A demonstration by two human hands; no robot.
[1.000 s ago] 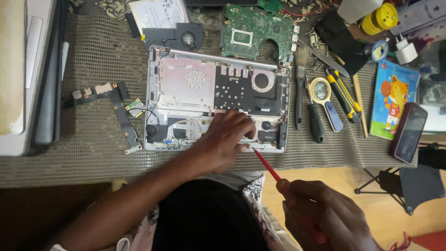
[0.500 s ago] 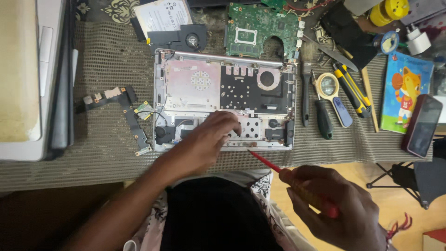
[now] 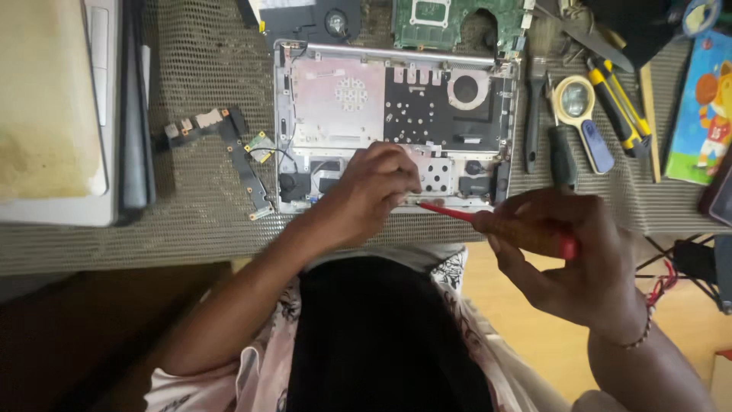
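An opened laptop base [image 3: 396, 114] lies on a woven mat, its inner metal frame and black shielding exposed. My left hand [image 3: 370, 191] rests on its near edge with the fingers curled down on the frame. My right hand [image 3: 568, 255] grips a red-handled screwdriver [image 3: 496, 225]. The thin red shaft points left, and its tip sits at the near edge of the base right beside my left fingers.
A green circuit board [image 3: 450, 19] and a fan [image 3: 335, 19] lie behind the base. A small board with a cable [image 3: 229, 145] lies to the left, beside a closed laptop [image 3: 53, 114]. Screwdrivers [image 3: 560, 152], a magnifier [image 3: 579, 107] and a colourful book [image 3: 705, 107] lie to the right.
My right hand has risen from low in the view and brought the screwdriver tip up to the near edge of the base. My left hand has stayed on the frame.
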